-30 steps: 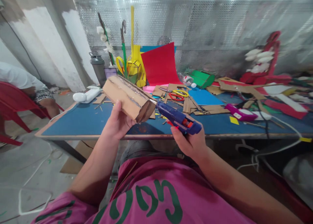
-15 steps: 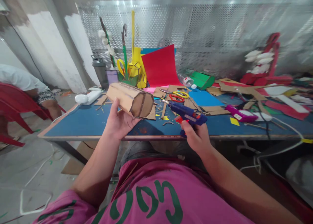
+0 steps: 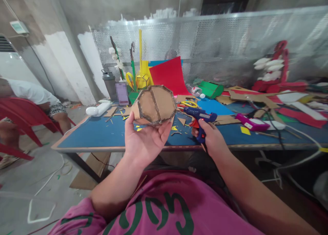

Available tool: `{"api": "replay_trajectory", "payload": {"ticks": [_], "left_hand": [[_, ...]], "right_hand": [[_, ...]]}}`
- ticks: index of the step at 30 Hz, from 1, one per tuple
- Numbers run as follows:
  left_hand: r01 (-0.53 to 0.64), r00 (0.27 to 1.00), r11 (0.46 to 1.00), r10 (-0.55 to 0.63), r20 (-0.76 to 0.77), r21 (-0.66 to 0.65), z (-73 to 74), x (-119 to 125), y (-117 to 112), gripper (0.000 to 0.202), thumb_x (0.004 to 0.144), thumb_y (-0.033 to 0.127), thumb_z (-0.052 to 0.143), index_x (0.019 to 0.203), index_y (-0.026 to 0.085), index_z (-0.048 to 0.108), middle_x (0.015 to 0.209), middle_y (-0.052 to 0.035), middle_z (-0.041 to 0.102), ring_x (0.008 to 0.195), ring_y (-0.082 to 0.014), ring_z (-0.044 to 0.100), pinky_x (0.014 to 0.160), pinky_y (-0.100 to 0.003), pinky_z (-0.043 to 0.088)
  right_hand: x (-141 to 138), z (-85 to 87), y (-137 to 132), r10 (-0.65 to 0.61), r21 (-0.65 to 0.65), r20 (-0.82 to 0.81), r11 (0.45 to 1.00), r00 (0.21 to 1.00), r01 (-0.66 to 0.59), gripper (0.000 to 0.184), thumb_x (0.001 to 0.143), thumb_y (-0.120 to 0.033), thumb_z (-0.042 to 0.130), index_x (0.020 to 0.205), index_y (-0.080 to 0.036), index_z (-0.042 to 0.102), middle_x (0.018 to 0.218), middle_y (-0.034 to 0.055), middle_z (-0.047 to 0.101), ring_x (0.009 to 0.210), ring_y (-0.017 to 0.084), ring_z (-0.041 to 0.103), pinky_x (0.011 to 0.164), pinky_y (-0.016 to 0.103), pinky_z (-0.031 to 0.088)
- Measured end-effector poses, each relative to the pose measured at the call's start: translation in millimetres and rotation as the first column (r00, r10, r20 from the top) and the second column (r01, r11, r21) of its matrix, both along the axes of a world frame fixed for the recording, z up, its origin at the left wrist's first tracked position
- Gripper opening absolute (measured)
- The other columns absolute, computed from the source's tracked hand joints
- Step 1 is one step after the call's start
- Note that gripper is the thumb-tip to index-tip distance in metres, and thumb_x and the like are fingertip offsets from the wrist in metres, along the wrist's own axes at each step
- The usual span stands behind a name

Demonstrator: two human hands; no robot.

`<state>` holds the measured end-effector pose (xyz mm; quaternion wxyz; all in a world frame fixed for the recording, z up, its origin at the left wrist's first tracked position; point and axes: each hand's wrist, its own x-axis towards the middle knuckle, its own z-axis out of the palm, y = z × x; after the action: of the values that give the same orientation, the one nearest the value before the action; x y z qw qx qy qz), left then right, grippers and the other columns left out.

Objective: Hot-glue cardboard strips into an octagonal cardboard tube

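My left hand (image 3: 147,142) holds a many-sided cardboard box (image 3: 164,103) from below, thumb on its left side and fingers under its lower edge. The box's flat end faces me, with a dark seam across the middle and dark, rough lines round the rim. In my right hand (image 3: 214,137) is a blue hot glue gun (image 3: 198,114), gripped by its handle, a small red light glowing on it. Its nozzle points left towards the box; the tip is hard to make out behind the box's edge.
Yellow-handled scissors (image 3: 189,104), a blue sheet (image 3: 215,106) and cardboard scraps lie on the blue table (image 3: 97,135). A red sheet (image 3: 169,76) stands behind. A purple-and-white tool (image 3: 252,122) with a cable lies at right. A person (image 3: 38,94) sits on a red chair at left.
My left hand has moved right and turned the cardboard box so its flat end faces me. The glue gun is still in my right hand, now beside the box. The camera view has tilted up.
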<state>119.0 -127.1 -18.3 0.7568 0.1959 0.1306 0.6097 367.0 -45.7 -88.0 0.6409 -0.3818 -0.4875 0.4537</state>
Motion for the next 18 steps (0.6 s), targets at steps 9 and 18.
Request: {"api": "replay_trajectory", "payload": {"ticks": [9, 18], "left_hand": [[-0.095, 0.987, 0.993, 0.104, 0.126, -0.076, -2.0, 34.3, -25.8, 0.071, 0.113, 0.080, 0.051, 0.145, 0.020, 0.072, 0.123, -0.0127, 0.088, 0.103, -0.0270, 0.087, 0.098, -0.042, 0.076], [-0.085, 0.966, 0.980, 0.126, 0.224, -0.182, -33.3, 51.6, -40.1, 0.066, 0.106, 0.085, 0.058, 0.124, 0.024, 0.075, 0.118, -0.0116, 0.079, 0.095, -0.0275, 0.079, 0.072, -0.034, 0.068]], "right_hand": [[-4.7, 5.5, -1.0, 0.012, 0.041, -0.069, 0.999, 0.998, -0.009, 0.060, 0.073, -0.077, 0.102, 0.079, -0.024, 0.077, 0.064, -0.0023, 0.064, 0.058, 0.014, 0.055, 0.054, 0.029, 0.045], [37.9, 4.2, -96.6, 0.166, 0.284, -0.040, 0.947, 0.985, -0.148, 0.058, 0.100, -0.082, 0.082, 0.086, -0.026, 0.083, 0.066, -0.0018, 0.052, 0.062, 0.019, 0.049, 0.063, 0.039, 0.051]]}}
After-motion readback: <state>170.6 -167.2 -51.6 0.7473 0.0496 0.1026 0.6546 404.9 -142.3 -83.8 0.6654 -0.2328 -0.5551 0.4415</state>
